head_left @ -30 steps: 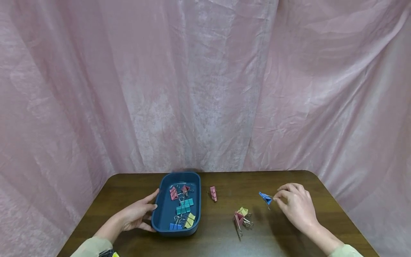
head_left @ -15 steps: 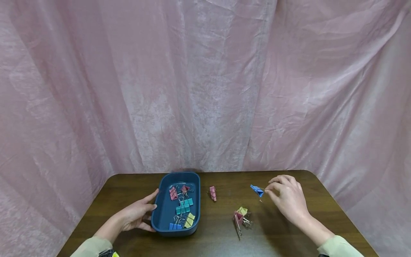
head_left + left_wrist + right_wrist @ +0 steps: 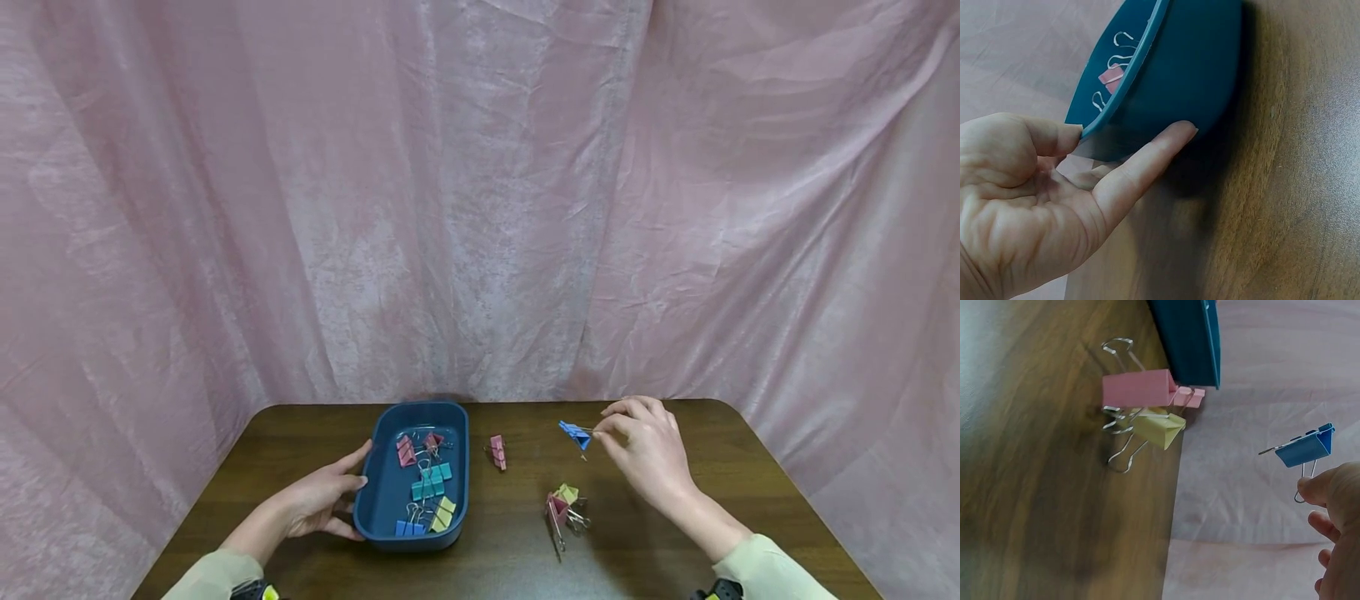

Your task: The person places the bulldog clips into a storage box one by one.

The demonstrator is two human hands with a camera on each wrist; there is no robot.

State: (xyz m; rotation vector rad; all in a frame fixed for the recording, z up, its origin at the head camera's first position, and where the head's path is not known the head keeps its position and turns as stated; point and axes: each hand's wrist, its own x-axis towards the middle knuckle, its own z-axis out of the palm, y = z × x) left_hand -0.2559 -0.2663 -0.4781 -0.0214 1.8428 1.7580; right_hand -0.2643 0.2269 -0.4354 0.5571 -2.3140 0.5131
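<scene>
My left hand [image 3: 318,502] rests against the left side of a dark blue plastic box [image 3: 465,500]. Its thumb touches the rim, and its fingers are spread along the outer wall in the left wrist view. In the box lie several binder clips: pink, teal, blue, and a yellow one [image 3: 444,514]. Raised over the right part of the table, my right hand [image 3: 645,450] pinches a blue binder clip [image 3: 576,434] by one wire handle. In the right wrist view this blue clip [image 3: 1305,449] hangs before the curtain, its other handle sticking out.
A pink binder clip [image 3: 498,452] stands on the wooden table [image 3: 510,575] right of the box. Nearer the front, a red-pink clip [image 3: 558,510] and a yellow-green clip [image 3: 567,493] lie together. A pink curtain [image 3: 480,208] hangs behind the table.
My right hand has moved left and slightly away from me, carrying the blue binder clip toward the box. The left hand, the box and the clips on the table have stayed in place.
</scene>
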